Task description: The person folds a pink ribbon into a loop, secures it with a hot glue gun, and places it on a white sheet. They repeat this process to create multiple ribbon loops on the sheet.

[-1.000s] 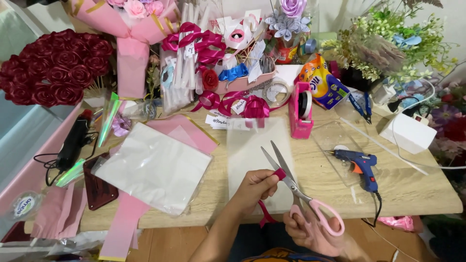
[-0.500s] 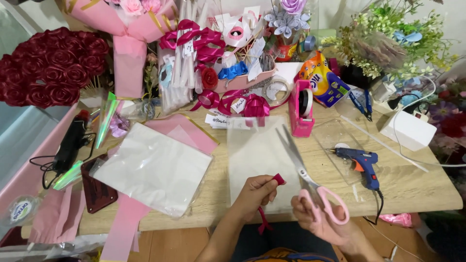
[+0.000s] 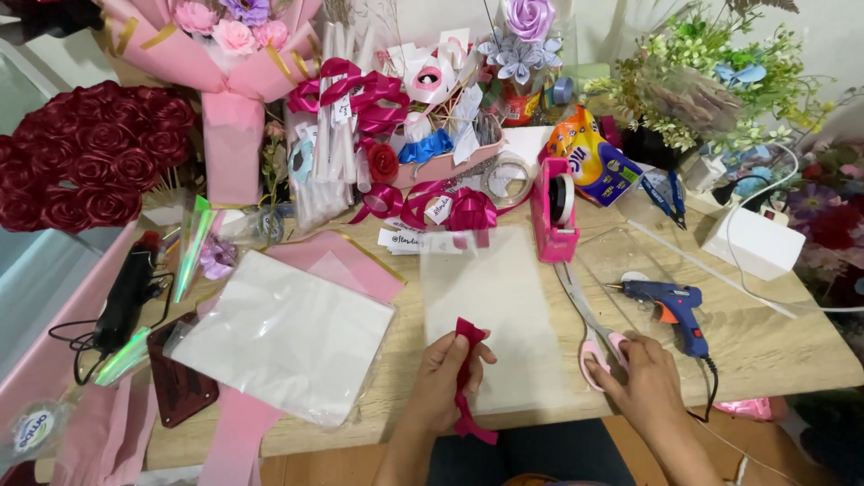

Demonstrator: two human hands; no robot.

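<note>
The left hand (image 3: 441, 382) is closed on a red ribbon (image 3: 466, 378), folded at the top between thumb and fingers, its tail hanging below the table edge; the ribbon sits over the near edge of a clear sheet (image 3: 499, 315) lying flat on the table (image 3: 774, 346). The right hand (image 3: 643, 382) lies on the pink handles of the scissors (image 3: 589, 333), fingers resting on the loops rather than through them, as far as can be seen; the blades lie flat on the wood, pointing away towards the pink tape dispenser (image 3: 553, 207). A blue glue gun (image 3: 670, 306) lies just beside that hand. To the left lies a white paper stack (image 3: 288, 333) over pink sheets.

By the look of it the cutting is over and the scissors are being set down; the fold in the ribbon is being held in shape. Fixing that fold would call for a steady pinch from the left while the right fetches glue or tape close by.
</note>
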